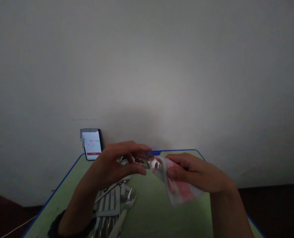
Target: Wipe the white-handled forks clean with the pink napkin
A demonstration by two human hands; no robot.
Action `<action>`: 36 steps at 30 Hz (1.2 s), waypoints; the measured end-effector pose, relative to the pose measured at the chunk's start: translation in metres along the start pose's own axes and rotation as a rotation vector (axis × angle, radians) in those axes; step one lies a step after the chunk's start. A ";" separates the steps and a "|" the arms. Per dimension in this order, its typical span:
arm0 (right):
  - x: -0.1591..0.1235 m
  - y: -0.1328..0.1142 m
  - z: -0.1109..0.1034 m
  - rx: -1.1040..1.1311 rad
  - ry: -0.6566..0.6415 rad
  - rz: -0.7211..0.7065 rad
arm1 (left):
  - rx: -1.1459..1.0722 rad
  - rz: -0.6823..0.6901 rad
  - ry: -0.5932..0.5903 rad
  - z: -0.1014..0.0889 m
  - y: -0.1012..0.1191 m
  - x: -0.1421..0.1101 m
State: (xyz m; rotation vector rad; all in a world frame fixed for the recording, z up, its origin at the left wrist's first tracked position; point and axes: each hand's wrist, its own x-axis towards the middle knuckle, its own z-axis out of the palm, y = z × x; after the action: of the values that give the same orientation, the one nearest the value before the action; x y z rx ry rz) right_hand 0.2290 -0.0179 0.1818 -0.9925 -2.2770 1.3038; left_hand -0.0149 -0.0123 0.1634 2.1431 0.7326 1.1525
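Observation:
A fork [150,162] hangs above the table, its shiny head pointing left and its handle wrapped in a pink-and-white cloth [184,191]. My right hand [193,172] is closed on this cloth, thumb on the near side, and the fork sticks out of it. Around the fork's tines is my left hand [122,160], thumb and forefinger apart; whether another finger touches the metal I cannot tell. Beneath my left wrist lies a pile of cutlery [109,201] with several handles side by side, partly hidden. At its right edge rests another fork [127,208].
The pale green table [161,211] has a blue rim and stands against a grey wall [147,72]. A phone [92,145] showing a timer leans upright on the wall at the back left. A white cable [20,226] runs low on the left.

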 end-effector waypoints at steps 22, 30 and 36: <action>0.010 -0.001 0.007 -0.217 0.153 0.008 | 0.188 0.032 0.067 0.007 0.004 0.007; 0.008 -0.005 0.007 -0.228 0.091 0.034 | 0.067 -0.109 0.012 0.005 0.000 0.009; 0.014 -0.006 0.012 -0.250 0.093 0.025 | 0.170 -0.070 -0.061 0.011 0.001 0.014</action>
State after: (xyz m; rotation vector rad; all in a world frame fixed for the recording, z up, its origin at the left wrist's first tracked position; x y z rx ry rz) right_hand 0.2101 -0.0177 0.1800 -1.1408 -2.4026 0.9748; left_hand 0.0012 -0.0055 0.1670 2.2618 0.8985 1.0154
